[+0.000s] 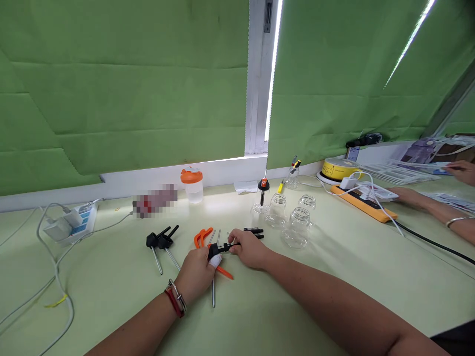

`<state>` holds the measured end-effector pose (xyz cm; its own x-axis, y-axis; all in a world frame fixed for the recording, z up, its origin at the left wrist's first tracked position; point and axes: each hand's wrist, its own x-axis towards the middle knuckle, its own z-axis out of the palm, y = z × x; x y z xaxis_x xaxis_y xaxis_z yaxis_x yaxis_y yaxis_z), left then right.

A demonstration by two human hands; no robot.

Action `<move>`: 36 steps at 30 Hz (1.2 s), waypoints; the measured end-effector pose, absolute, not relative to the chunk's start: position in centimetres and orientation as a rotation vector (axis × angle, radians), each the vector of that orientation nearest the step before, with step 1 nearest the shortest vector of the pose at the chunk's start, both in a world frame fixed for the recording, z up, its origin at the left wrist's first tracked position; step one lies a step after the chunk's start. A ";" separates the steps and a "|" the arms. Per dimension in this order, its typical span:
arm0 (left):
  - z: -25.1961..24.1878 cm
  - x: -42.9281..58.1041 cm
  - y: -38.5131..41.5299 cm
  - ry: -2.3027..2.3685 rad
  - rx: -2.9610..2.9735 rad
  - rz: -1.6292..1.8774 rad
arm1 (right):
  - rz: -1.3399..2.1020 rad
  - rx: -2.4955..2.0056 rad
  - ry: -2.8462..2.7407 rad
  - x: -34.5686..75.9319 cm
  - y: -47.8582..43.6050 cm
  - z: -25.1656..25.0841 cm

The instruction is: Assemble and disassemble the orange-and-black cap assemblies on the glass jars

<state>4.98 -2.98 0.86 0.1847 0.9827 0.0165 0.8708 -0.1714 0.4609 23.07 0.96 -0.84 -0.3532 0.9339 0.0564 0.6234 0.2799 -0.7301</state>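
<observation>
Both my hands meet over a small black-handled tool (218, 248) near the middle of the pale green table (297, 306). My left hand (196, 273), with bracelets at the wrist and a white wrap on one fingertip, pinches the tool's black head; its metal shaft (213, 294) points toward me. My right hand (248, 248) is closed on the tool's other end. An orange-handled tool (202, 237) lies just behind my left hand, partly under it. Two more black-handled tools (161, 242) lie to the left.
Several clear glass jars (297, 225) stand right of my hands, one holding a black and orange tool (262, 190). An orange-lidded container (193, 185) stands at the back. A power strip (70, 222) with cables sits far left. Another person's arms (438, 210) rest at the right by an orange strip (365, 202).
</observation>
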 end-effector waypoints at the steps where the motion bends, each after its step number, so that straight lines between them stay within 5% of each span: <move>1: 0.8 5.0 -3.0 1.749 2.123 0.444 | 0.855 -1.392 -2.070 23.1 1.0 -0.8; 36: 0.8 4.9 -3.0 1.771 2.077 0.450 | 0.800 -1.397 -2.093 23.1 0.8 -1.1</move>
